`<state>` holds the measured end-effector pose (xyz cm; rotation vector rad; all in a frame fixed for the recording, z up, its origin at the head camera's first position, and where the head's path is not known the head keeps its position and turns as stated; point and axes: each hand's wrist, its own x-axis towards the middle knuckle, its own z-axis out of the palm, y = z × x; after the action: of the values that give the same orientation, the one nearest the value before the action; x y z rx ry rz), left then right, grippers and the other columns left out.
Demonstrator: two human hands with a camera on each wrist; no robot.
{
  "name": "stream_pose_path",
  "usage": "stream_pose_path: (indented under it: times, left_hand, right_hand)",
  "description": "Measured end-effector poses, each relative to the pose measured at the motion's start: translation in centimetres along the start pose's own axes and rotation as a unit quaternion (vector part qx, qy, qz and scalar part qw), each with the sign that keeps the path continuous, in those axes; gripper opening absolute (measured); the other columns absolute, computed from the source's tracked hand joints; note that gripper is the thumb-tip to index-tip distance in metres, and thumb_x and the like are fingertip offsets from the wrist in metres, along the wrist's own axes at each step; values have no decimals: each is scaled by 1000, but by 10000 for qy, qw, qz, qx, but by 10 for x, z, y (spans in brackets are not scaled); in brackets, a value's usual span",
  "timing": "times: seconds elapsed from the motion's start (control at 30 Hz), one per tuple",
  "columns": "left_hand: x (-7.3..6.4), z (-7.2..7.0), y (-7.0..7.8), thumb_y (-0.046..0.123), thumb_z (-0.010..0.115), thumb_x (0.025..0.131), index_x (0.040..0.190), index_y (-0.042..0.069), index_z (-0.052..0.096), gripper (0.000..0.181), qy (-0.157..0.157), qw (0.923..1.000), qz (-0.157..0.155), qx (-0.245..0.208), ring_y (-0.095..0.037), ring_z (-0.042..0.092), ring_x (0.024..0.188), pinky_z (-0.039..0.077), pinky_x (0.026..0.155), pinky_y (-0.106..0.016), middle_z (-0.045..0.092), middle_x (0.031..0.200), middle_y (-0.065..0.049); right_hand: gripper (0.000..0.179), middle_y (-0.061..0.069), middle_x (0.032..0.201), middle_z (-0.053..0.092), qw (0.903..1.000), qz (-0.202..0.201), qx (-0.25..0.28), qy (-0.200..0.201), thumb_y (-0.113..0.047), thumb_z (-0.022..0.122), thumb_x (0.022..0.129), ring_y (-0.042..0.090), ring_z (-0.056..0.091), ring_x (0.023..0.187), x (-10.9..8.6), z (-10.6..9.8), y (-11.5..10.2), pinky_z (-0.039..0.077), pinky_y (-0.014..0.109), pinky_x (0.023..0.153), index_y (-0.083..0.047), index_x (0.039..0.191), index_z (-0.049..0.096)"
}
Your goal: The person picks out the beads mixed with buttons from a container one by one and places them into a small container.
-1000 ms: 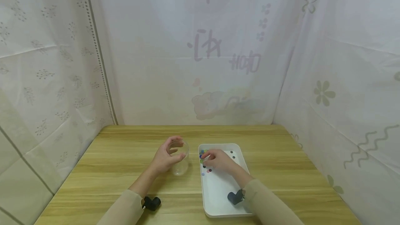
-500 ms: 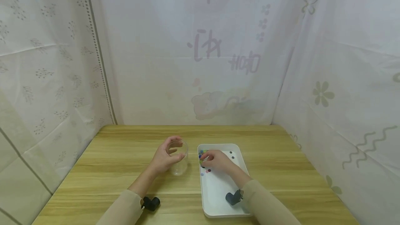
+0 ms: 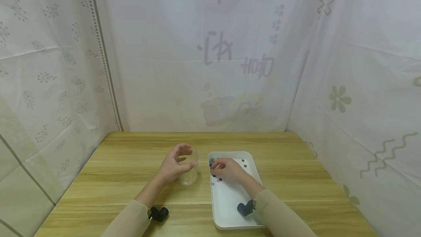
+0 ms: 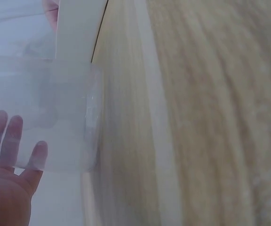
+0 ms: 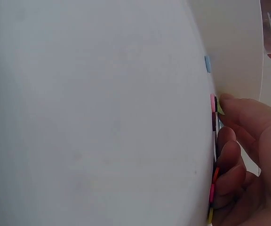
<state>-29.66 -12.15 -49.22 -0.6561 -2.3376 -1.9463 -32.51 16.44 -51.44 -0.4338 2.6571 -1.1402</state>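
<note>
In the head view my left hand [image 3: 172, 164] curls round a clear plastic cup [image 3: 187, 177], which stands upright on the table. Through the cup's wall [image 4: 65, 101] in the left wrist view several fingertips [image 4: 14, 126] show. My right hand [image 3: 229, 170] reaches over the left side of a shallow white tray [image 3: 230, 207], fingers bent down at a cluster of small coloured discs [image 3: 212, 160]. Seen from the right wrist, a yellow-green disc [image 5: 220, 108] is at the thumb tip, close to the curled forefinger; the fingers partly cover other discs.
Two dark discs [image 3: 244, 163] lie at the tray's far right. A pale blue disc [image 3: 212, 184] and a pink disc [image 3: 217, 181] lie near its left wall. Black wrist cameras [image 3: 159, 214] sit at both sleeves. Patterned curtains [image 3: 204, 83] surround the wooden table [image 3: 108, 193].
The right fingers and thumb have shifted very slightly over the discs at the tray's left edge. The left hand and cup stay in place.
</note>
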Motion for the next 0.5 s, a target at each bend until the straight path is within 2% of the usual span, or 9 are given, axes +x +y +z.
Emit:
stream_pose_path:
  times: [0.23, 0.5]
  left_hand:
    - [-1, -1, 0, 19, 87, 92, 149, 9, 53, 67, -14, 10000, -48, -16, -45, 56, 145, 44, 123, -66, 63, 150, -21]
    - [1, 0, -1, 19, 89, 91, 148, 13, 54, 67, 30, 9999, -140, 4, -41, 57, 144, 45, 123, -65, 65, 149, -18]
  right_hand:
    - [14, -2, 90, 70, 10000, 62, -54, -20, -32, 82, 98, 17, 62, 81, 0, 0, -1, 49, 31, 71, -25, 109, 80]
    - [13, -2, 91, 70, 10000, 31, -43, -29, -32, 81, 98, 17, 62, 82, -1, -1, -2, 49, 31, 72, -26, 109, 80]
